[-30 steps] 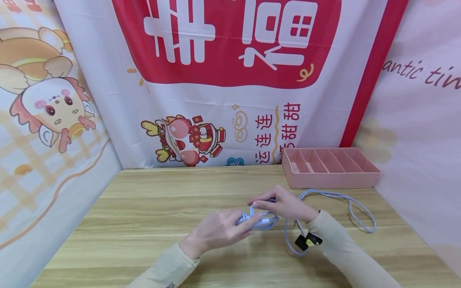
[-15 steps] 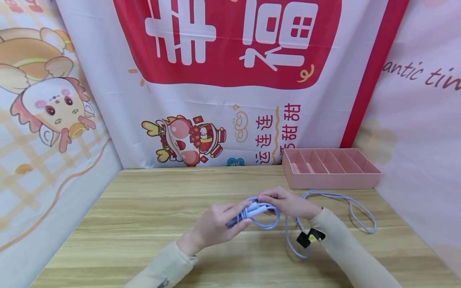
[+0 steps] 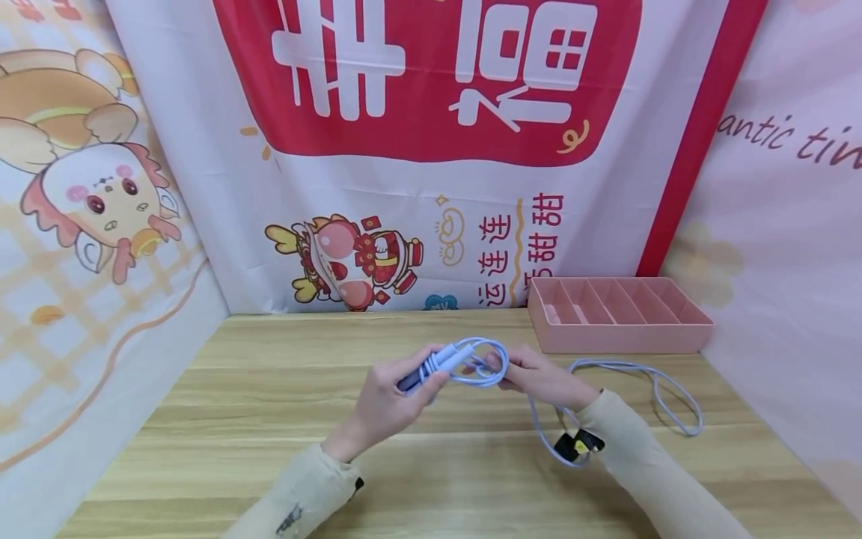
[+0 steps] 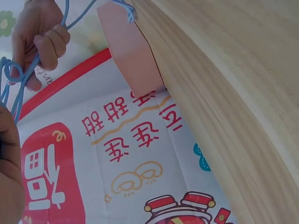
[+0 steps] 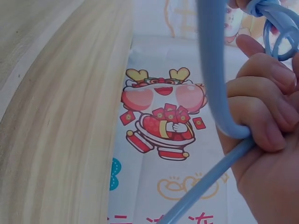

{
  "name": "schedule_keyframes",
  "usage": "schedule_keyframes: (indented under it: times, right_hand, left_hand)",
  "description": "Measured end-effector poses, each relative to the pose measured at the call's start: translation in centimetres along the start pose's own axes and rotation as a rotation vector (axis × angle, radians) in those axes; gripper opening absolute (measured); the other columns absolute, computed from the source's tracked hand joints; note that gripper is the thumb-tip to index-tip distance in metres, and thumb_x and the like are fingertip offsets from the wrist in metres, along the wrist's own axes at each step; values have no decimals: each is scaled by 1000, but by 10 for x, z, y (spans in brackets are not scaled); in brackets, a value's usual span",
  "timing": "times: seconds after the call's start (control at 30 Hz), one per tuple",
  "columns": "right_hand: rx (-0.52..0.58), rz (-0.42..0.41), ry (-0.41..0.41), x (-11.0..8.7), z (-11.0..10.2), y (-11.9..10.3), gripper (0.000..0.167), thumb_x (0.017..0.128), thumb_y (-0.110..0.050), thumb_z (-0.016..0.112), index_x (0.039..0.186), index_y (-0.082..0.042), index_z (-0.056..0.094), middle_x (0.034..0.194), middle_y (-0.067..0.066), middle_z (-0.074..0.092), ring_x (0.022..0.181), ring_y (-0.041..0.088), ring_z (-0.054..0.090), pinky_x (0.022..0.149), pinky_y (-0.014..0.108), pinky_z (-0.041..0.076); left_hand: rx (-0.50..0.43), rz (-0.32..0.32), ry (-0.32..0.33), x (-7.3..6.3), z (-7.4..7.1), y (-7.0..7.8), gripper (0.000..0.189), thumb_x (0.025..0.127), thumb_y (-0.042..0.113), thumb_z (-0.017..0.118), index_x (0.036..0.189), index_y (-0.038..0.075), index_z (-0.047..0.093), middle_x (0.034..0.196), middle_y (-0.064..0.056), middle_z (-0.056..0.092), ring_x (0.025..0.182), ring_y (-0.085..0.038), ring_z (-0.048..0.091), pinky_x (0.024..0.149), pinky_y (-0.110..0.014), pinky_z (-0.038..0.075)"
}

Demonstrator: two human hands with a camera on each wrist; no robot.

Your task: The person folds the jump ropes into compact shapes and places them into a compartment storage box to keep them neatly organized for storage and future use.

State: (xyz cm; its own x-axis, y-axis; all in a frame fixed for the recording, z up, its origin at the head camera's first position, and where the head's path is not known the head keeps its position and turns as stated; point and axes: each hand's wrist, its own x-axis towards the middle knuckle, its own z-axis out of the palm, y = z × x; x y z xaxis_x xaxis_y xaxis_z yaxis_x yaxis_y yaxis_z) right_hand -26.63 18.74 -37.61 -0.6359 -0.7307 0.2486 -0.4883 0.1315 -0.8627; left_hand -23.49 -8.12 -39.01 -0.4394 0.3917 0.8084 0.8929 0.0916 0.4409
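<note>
A light-blue skipping rope is held up between both hands above the table. My left hand grips its two handles side by side, with cord wound round them. My right hand, at the loops' right side, holds the cord with curled fingers; in the right wrist view the cord passes under the fingers of that hand. Only part of my left hand shows at the edge of the left wrist view. The remaining cord trails down and lies on the table to the right.
A pink divided box stands at the table's back right corner. The wooden table meets a printed cloth behind and patterned walls at both sides. A small black device sits at my right wrist.
My left hand has lifted the handles up and leftward, tilting them into fuller view. The cord loops have risen with it, while my right hand has shifted slightly right and stays on the cord.
</note>
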Motion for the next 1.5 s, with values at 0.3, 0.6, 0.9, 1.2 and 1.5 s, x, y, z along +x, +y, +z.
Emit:
schedule_keyframes:
  times: [0.3, 0.6, 0.9, 1.2, 1.5]
  right_hand:
    - [-43, -31, -28, 0, 3, 5, 30, 108, -10, 37, 99, -7, 66, 64, 12, 38, 56, 14, 33, 52, 26, 30]
    - [-146, 2, -87, 1, 7, 8, 30, 107, -11, 41, 126, -7, 63, 77, 3, 67, 50, 10, 47, 44, 21, 38]
    - [-323, -74, -109, 3, 17, 2, 27, 104, 2, 42, 116, -9, 63, 78, 5, 63, 60, 4, 49, 49, 20, 41]
    - [-278, 1, -42, 1, 24, -4, 24, 107, -10, 40, 113, -10, 63, 68, -5, 47, 59, 6, 42, 52, 23, 37]
    - [-236, 11, -57, 3, 19, -1, 23, 108, -14, 39, 110, -12, 62, 68, -2, 52, 57, 6, 43, 50, 20, 36]
  left_hand:
    - [-102, -190, 92, 0, -4, 2, 32, 94, 4, 66, 126, 5, 65, 76, 0, 64, 52, -13, 56, 41, -27, 49]
    - [56, -306, 218, 2, -14, -5, 32, 95, 20, 68, 125, 10, 68, 80, -1, 68, 53, -13, 60, 42, -29, 51]
    - [317, -179, 193, 2, -21, -19, 32, 94, 17, 69, 121, 0, 67, 80, -2, 69, 57, -8, 59, 47, -21, 50]
    - [407, -155, 197, 2, -22, -21, 29, 94, 17, 69, 116, -2, 66, 77, -2, 67, 55, -9, 57, 46, -19, 48]
    - [436, -150, 176, 4, -25, -21, 31, 93, 16, 70, 117, -1, 65, 77, -1, 66, 56, -7, 56, 47, -19, 48]
